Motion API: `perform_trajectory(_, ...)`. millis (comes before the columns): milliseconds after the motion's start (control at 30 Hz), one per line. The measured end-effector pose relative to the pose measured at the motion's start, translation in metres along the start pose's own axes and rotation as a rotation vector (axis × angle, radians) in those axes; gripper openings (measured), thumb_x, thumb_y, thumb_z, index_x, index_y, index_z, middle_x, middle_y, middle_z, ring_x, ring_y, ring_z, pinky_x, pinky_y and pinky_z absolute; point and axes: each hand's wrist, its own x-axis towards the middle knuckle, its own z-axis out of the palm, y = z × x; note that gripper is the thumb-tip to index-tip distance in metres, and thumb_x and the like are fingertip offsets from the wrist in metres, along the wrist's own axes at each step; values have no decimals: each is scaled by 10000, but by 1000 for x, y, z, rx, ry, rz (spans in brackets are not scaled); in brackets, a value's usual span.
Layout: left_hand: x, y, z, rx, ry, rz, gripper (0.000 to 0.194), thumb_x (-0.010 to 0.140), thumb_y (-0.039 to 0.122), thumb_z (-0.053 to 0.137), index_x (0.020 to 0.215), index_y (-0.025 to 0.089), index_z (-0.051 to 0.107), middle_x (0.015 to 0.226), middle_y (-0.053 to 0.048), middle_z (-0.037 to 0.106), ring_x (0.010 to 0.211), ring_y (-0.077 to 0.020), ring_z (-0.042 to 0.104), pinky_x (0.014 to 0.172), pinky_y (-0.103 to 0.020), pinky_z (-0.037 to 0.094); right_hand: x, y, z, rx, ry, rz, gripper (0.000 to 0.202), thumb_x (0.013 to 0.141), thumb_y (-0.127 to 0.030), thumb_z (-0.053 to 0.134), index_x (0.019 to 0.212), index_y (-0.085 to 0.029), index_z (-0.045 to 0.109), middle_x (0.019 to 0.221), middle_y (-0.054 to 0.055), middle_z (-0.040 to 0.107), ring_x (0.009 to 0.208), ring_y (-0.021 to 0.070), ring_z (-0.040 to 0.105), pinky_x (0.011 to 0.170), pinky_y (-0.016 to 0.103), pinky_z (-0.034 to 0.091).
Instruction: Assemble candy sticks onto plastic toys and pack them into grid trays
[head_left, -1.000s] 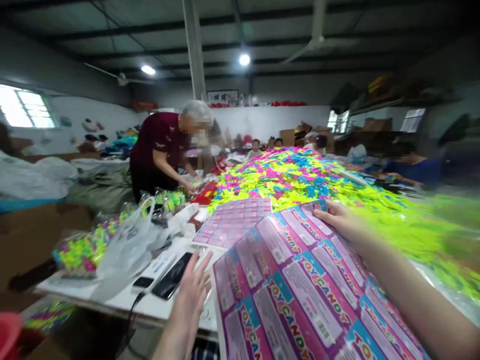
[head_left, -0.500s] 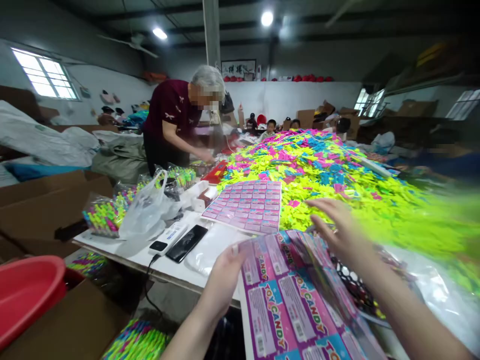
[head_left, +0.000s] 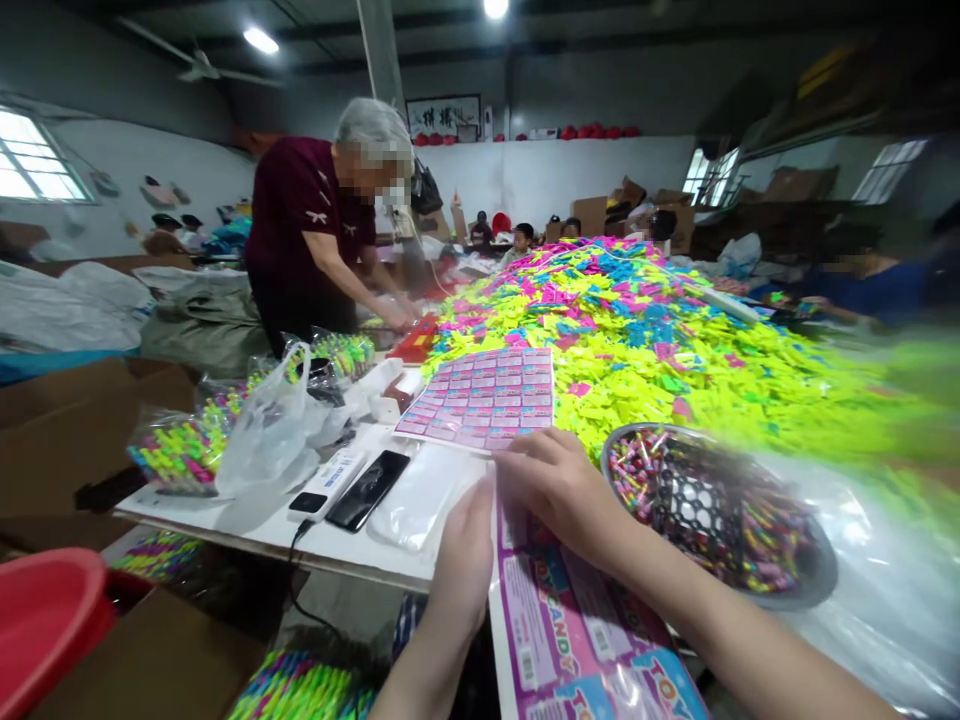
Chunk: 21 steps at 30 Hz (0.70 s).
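A sheet of pink and purple TOY CANDY labels (head_left: 555, 610) lies in front of me, its lower part running out of view. At its left edge, my left hand (head_left: 466, 545) is closed on the sheet, thumb upward. Fingers together, my right hand (head_left: 559, 490) grips the sheet's top end near the left corner and covers part of it. Just beyond my hands, a second label sheet (head_left: 480, 395) rests on the table. Right of my right forearm stands a grey basin (head_left: 814, 575) holding small wrapped candies and a black piece with white dots.
A large heap of yellow, pink and blue pieces (head_left: 645, 340) fills the table's far right. On the left are a phone (head_left: 367, 490), a white device (head_left: 330, 490) with a cable, and a plastic bag (head_left: 266, 430). A co-worker (head_left: 315, 220) bends over the table; a red basin (head_left: 52, 620) stands lower left.
My right hand has moved left and down from above the sheet onto its top end near my left hand. The sheet's raised right side is lower, and the grey basin shows more fully.
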Motion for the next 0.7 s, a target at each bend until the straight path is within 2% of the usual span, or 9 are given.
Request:
perform_trajectory(233, 3, -8, 0, 1, -35, 37, 420, 807, 460, 464, 1048, 145, 601, 931, -71, 670, 866, -195, 603, 802, -298, 440, -7, -3, 0, -64, 146, -25, 166, 855, -241, 500, 947, -208, 633, 959, 28, 651, 855, 173, 511, 738, 326, 357)
perform_trajectory(367, 3, -4, 0, 47, -37, 31, 442, 807, 472, 454, 1072, 144, 589, 923, -79, 669, 826, -197, 606, 758, -300, 450, -17, 0, -6, -92, 272, -68, 163, 832, -233, 497, 793, -223, 656, 934, 9, 661, 867, 175, 524, 754, 331, 347)
perform_trajectory(467, 2, 1, 2, 70, -72, 26, 435, 821, 470, 430, 1081, 157, 583, 953, -77, 665, 839, -199, 606, 758, -298, 450, -30, 4, -10, -96, 363, -116, 169, 814, -223, 487, 767, -233, 649, 931, -5, 661, 883, 179, 530, 777, 344, 336)
perform_trajectory(700, -5, 6, 10, 57, -105, -1, 425, 808, 472, 450, 1029, 145, 607, 945, -77, 672, 840, -207, 615, 741, -283, 463, -49, 3, -23, -114, 400, -169, 164, 790, -244, 472, 784, -263, 635, 895, -29, 664, 868, 172, 541, 778, 347, 353)
